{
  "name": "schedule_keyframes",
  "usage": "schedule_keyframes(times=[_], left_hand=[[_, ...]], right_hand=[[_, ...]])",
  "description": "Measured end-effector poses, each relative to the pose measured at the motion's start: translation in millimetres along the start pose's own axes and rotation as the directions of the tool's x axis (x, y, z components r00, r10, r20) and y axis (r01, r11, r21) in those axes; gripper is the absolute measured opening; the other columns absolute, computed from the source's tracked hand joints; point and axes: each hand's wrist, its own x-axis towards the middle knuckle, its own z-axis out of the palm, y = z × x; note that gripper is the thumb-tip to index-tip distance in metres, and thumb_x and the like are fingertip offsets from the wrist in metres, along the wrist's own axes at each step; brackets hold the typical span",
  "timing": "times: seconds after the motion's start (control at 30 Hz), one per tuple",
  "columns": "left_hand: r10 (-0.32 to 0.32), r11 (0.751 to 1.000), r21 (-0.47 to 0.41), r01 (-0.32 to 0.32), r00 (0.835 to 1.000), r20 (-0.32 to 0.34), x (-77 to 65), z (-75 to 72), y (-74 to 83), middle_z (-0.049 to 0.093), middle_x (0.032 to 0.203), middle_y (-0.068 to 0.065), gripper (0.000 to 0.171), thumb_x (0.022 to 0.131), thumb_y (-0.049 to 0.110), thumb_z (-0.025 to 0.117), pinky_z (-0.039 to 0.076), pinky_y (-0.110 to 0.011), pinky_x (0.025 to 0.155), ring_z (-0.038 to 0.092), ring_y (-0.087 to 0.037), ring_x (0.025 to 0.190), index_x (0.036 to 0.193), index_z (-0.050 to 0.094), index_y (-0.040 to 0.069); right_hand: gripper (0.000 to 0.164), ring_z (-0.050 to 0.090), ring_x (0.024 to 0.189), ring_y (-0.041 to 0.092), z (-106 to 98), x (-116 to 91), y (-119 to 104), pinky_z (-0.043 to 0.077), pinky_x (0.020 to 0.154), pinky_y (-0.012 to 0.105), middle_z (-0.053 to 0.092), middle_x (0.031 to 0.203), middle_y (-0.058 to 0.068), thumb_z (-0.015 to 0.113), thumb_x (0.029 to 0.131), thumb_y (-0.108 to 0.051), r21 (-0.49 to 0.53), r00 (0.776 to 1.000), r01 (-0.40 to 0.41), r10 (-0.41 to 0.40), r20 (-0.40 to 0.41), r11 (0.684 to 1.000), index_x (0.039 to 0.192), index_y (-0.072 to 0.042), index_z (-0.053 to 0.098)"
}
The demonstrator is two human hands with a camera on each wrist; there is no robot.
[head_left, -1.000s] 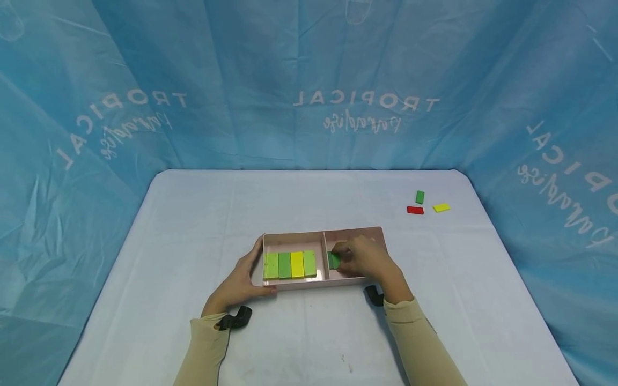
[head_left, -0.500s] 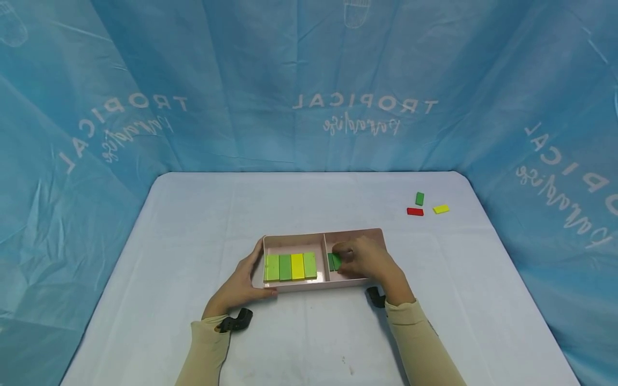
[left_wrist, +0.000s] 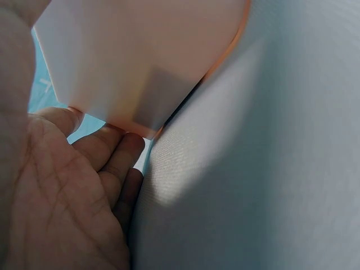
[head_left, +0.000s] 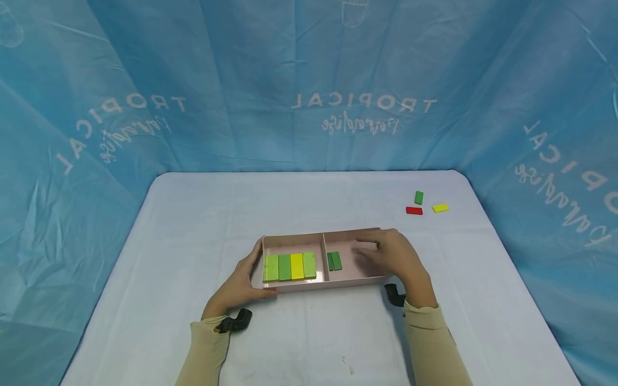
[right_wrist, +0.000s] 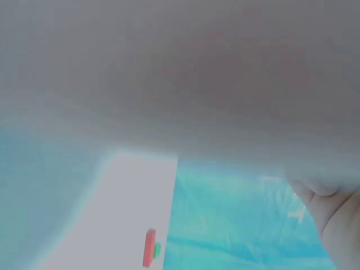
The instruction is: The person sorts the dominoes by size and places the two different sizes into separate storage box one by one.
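Note:
A shallow pinkish box with a divider lies on the table. My left hand grips its left end, thumb along the front wall and fingers at the left side; in the left wrist view, fingertips meet the box wall. The left compartment holds a row of flat blocks: lime, green, yellow and lime again. Two small green blocks, one beside the other, sit against the divider in the right compartment. Over that compartment's right part, my right hand has parted fingers holding nothing.
At the back right of the white table lie a green block, a red block and a yellow block. Blue printed curtains enclose the table at the back and sides.
My right hand has let go of the small green block and moved right, leaving it beside the other one at the divider. The left hand keeps its grip on the box.

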Motion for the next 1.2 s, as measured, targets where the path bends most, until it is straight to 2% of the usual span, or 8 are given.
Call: schedule_keyframes(times=[0.1, 0.2, 0.47, 0.63, 0.77, 0.93, 1.03, 1.2], left_hand=[[-0.004, 1.000, 0.003, 0.004, 1.000, -0.001, 0.1, -0.7, 1.0, 0.010, 0.169, -0.012, 0.134, 0.069, 0.036, 0.094, 0.013, -0.064, 0.121, 0.012, -0.038, 0.154, 0.164, 0.000, 0.017], [-0.003, 1.000, 0.001, 0.003, 1.000, -0.003, 0.5, -1.1, 0.3, 0.010, 0.169, -0.010, 0.135, 0.069, 0.036, 0.094, 0.013, -0.063, 0.122, 0.011, -0.036, 0.154, 0.164, 0.001, 0.018], [-0.006, 1.000, 0.001, 0.006, 1.000, 0.000, 0.6, 0.0, -2.0, 0.009, 0.169, -0.010, 0.135, 0.069, 0.037, 0.094, 0.012, -0.063, 0.122, 0.010, -0.035, 0.155, 0.164, 0.000, 0.017], [0.010, 1.000, -0.003, -0.010, 1.000, -0.005, 0.0, 0.3, 0.2, 0.011, 0.169, -0.012, 0.134, 0.068, 0.036, 0.094, 0.013, -0.064, 0.121, 0.012, -0.038, 0.154, 0.164, 0.002, 0.014], [0.002, 1.000, -0.002, -0.002, 1.000, -0.005, -0.3, 0.8, 0.8, 0.012, 0.169, -0.012, 0.134, 0.068, 0.036, 0.094, 0.014, -0.065, 0.121, 0.013, -0.039, 0.154, 0.164, 0.002, 0.017], [-0.014, 1.000, 0.004, 0.014, 1.000, 0.000, 0.2, 1.4, -0.7, 0.011, 0.169, -0.010, 0.134, 0.069, 0.037, 0.094, 0.013, -0.064, 0.121, 0.012, -0.037, 0.154, 0.164, 0.002, 0.017], [-0.019, 1.000, 0.008, 0.019, 1.000, -0.002, 0.3, 1.3, -1.1, 0.012, 0.169, -0.010, 0.134, 0.068, 0.036, 0.094, 0.014, -0.063, 0.121, 0.013, -0.037, 0.154, 0.164, 0.002, 0.018], [-0.033, 0.999, 0.016, 0.033, 0.999, -0.002, -0.4, 0.7, -0.4, 0.012, 0.169, -0.009, 0.134, 0.068, 0.036, 0.094, 0.014, -0.063, 0.121, 0.013, -0.037, 0.154, 0.164, 0.001, 0.023]], right_hand=[[0.031, 0.052, 0.064, 0.013, -8, -3, 6, 0.048, 0.059, 0.029, 0.073, 0.082, 0.000, 0.083, 0.085, -0.023, 0.011, 0.999, -0.013, 0.014, -0.035, 1.000, 0.115, -0.019, 0.079], [0.032, 0.039, 0.056, 0.012, -15, -4, 11, 0.034, 0.050, 0.026, 0.065, 0.072, -0.001, 0.084, 0.084, -0.022, 0.025, 0.998, -0.027, 0.028, -0.059, 0.999, 0.116, -0.017, 0.078], [0.025, 0.050, 0.060, 0.013, -22, -6, 25, 0.041, 0.050, 0.023, 0.078, 0.094, 0.008, 0.085, 0.081, -0.012, -0.032, 0.977, 0.013, -0.020, -0.214, 0.999, 0.106, -0.009, 0.080], [0.024, 0.055, 0.063, 0.021, -24, -5, 32, 0.044, 0.050, 0.028, 0.077, 0.099, 0.012, 0.079, 0.088, -0.022, -0.053, 0.947, -0.119, 0.097, -0.306, 0.991, 0.107, -0.008, 0.079], [0.032, 0.064, 0.078, 0.031, -25, -2, 41, 0.052, 0.060, 0.039, 0.075, 0.110, 0.014, 0.072, 0.094, -0.033, -0.048, 0.905, -0.296, 0.264, -0.333, 0.954, 0.113, -0.007, 0.076], [0.043, 0.063, 0.083, 0.035, -30, 5, 55, 0.052, 0.062, 0.044, 0.070, 0.120, 0.019, 0.062, 0.097, -0.035, -0.016, 0.823, -0.486, 0.451, -0.346, 0.874, 0.125, -0.003, 0.069], [0.049, 0.063, 0.094, 0.040, -34, 11, 63, 0.054, 0.071, 0.050, 0.067, 0.124, 0.023, 0.058, 0.097, -0.034, 0.018, 0.775, -0.566, 0.539, -0.330, 0.824, 0.130, 0.002, 0.064], [0.057, 0.060, 0.108, 0.046, -37, 21, 77, 0.053, 0.086, 0.058, 0.062, 0.128, 0.028, 0.055, 0.096, -0.036, 0.023, 0.717, -0.666, 0.648, -0.257, 0.745, 0.135, 0.007, 0.057]])
